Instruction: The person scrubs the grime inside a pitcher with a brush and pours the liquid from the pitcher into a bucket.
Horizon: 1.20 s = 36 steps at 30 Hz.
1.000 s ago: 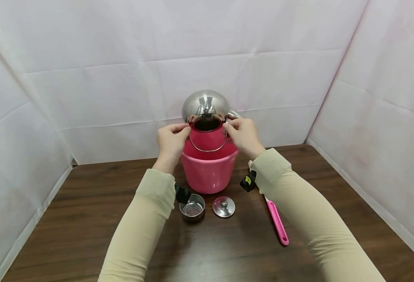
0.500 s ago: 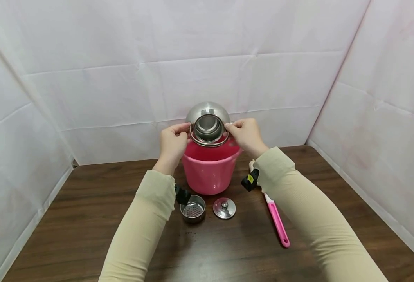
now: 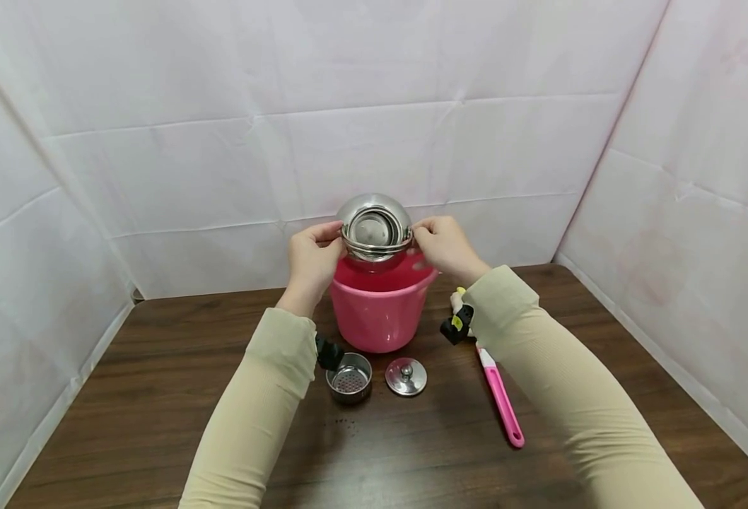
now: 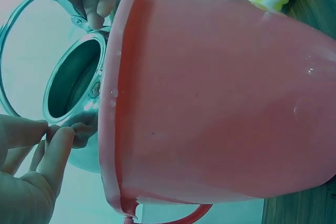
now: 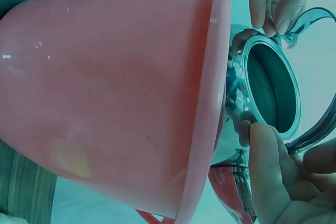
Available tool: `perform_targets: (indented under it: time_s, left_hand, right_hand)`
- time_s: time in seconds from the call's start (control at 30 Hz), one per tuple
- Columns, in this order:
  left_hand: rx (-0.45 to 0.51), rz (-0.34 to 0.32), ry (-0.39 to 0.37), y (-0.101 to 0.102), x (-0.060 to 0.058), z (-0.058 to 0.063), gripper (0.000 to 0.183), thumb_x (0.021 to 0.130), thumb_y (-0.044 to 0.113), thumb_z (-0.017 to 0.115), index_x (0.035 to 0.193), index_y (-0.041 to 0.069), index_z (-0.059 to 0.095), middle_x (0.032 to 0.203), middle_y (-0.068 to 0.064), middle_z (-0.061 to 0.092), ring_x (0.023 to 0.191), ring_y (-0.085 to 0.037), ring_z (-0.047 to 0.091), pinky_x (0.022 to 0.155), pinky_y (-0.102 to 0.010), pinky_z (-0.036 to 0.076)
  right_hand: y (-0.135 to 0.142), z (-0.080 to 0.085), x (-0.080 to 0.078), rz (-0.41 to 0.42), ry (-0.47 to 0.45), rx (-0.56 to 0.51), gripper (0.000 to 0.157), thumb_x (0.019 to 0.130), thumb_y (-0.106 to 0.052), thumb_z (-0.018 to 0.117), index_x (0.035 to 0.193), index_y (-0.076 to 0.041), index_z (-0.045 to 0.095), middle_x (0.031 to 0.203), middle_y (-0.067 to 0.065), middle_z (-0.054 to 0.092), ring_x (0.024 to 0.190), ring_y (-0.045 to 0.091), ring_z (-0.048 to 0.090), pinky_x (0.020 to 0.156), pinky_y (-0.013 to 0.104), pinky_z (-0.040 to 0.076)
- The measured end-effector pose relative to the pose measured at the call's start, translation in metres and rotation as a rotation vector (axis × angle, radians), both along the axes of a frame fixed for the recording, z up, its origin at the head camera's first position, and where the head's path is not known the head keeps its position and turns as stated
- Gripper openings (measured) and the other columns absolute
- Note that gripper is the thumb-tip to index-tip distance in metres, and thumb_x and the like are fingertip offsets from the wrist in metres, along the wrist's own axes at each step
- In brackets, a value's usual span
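A shiny steel teapot [image 3: 374,201] with its lid off is held over a pink bucket [image 3: 379,318], its mouth facing me. My left hand [image 3: 310,258] pinches it at the left handle joint, between thumb and fingers. On the opposite side my right hand [image 3: 447,247] pinches the right handle joint. The teapot's wire handle [image 5: 315,129] hangs toward me, seen in the right wrist view. Its spout [image 5: 231,187] shows beyond the bucket's rim there. The bucket's wall hides the teapot's lower body in both wrist views.
In front of the bucket lie a steel strainer cup [image 3: 348,382] and a round teapot lid [image 3: 406,376] with a knob. A pink-handled brush [image 3: 503,403] with a spongy yellow-and-white head lies at right, partly under my right sleeve. Dark specks dot the table near the strainer.
The teapot has come down and tilted back, so its bright inside now shows instead of a dark mouth with pink reflections. Both hands keep their hold and have barely moved.
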<state>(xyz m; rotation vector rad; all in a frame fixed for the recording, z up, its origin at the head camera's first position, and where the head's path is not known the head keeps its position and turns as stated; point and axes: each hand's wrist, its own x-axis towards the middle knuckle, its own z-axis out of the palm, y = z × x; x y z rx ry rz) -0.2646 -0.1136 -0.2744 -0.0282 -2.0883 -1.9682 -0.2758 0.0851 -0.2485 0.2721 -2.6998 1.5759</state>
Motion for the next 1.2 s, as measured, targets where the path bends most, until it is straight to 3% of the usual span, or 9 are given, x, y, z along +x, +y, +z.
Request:
perform_targets:
  time_s: [0.1, 0.33, 0.53, 0.67, 0.9, 1.07, 1.2]
  left_hand:
    - [-0.014, 0.009, 0.009, -0.001, -0.001, 0.0, 0.03, 0.088, 0.001, 0.06, 0.118, 0.001, 0.065, 0.11, -0.017, 0.067, 0.083, -0.011, 0.062, 0.075, -0.021, 0.054]
    - [0.033, 0.004, 0.004, 0.002, 0.0, 0.002, 0.032, 0.086, 0.0, 0.064, 0.118, 0.0, 0.065, 0.109, -0.021, 0.066, 0.077, -0.009, 0.061, 0.071, -0.019, 0.054]
    - [0.065, -0.006, -0.028, 0.005, 0.001, 0.003, 0.033, 0.086, -0.001, 0.063, 0.119, -0.001, 0.064, 0.107, -0.02, 0.066, 0.076, -0.01, 0.062, 0.074, -0.023, 0.055]
    - [0.066, -0.014, -0.032, 0.006, 0.001, 0.004, 0.033, 0.087, -0.001, 0.062, 0.12, -0.001, 0.063, 0.11, -0.02, 0.066, 0.078, -0.012, 0.064, 0.075, -0.024, 0.055]
    - [0.05, -0.022, -0.031, 0.009, 0.0, 0.004, 0.033, 0.088, 0.002, 0.063, 0.121, -0.002, 0.062, 0.112, -0.019, 0.067, 0.072, -0.008, 0.064, 0.068, -0.019, 0.055]
    - [-0.038, 0.001, -0.001, 0.01, -0.002, 0.004, 0.031, 0.089, 0.005, 0.063, 0.12, -0.001, 0.063, 0.11, -0.019, 0.067, 0.065, -0.008, 0.063, 0.062, -0.016, 0.053]
    - [-0.218, 0.057, 0.073, 0.011, -0.003, 0.004, 0.03, 0.091, 0.009, 0.061, 0.119, 0.0, 0.064, 0.109, -0.019, 0.067, 0.072, -0.018, 0.067, 0.066, -0.023, 0.055]
  right_hand:
    - [0.001, -0.001, -0.003, 0.04, 0.024, 0.038, 0.034, 0.092, -0.004, 0.039, 0.117, 0.008, 0.059, 0.105, 0.024, 0.065, 0.077, 0.023, 0.067, 0.06, 0.029, 0.056]
    - [0.0, -0.001, -0.003, 0.053, 0.113, 0.125, 0.024, 0.09, -0.005, 0.052, 0.109, 0.007, 0.063, 0.101, 0.023, 0.069, 0.055, 0.016, 0.064, 0.057, 0.028, 0.056]
    - [-0.004, -0.001, 0.0, -0.006, 0.156, 0.194, 0.02, 0.09, -0.011, 0.06, 0.104, 0.003, 0.062, 0.095, 0.019, 0.069, 0.059, 0.027, 0.067, 0.053, 0.028, 0.053]
    - [-0.007, -0.001, -0.001, -0.073, 0.23, 0.229, 0.019, 0.09, -0.01, 0.056, 0.102, 0.003, 0.064, 0.091, 0.018, 0.069, 0.058, 0.023, 0.064, 0.052, 0.024, 0.05]
    - [-0.008, 0.0, -0.002, -0.149, 0.3, 0.269, 0.02, 0.091, -0.013, 0.056, 0.097, 0.003, 0.066, 0.087, 0.016, 0.07, 0.076, 0.022, 0.061, 0.066, 0.03, 0.046]
    - [-0.007, 0.001, -0.004, -0.169, 0.338, 0.287, 0.02, 0.09, -0.017, 0.058, 0.09, 0.001, 0.068, 0.085, 0.015, 0.071, 0.078, 0.025, 0.063, 0.07, 0.034, 0.047]
    - [-0.007, 0.004, -0.004, -0.172, 0.359, 0.309, 0.022, 0.09, -0.018, 0.057, 0.081, -0.003, 0.07, 0.075, 0.011, 0.071, 0.071, 0.024, 0.062, 0.067, 0.032, 0.045]
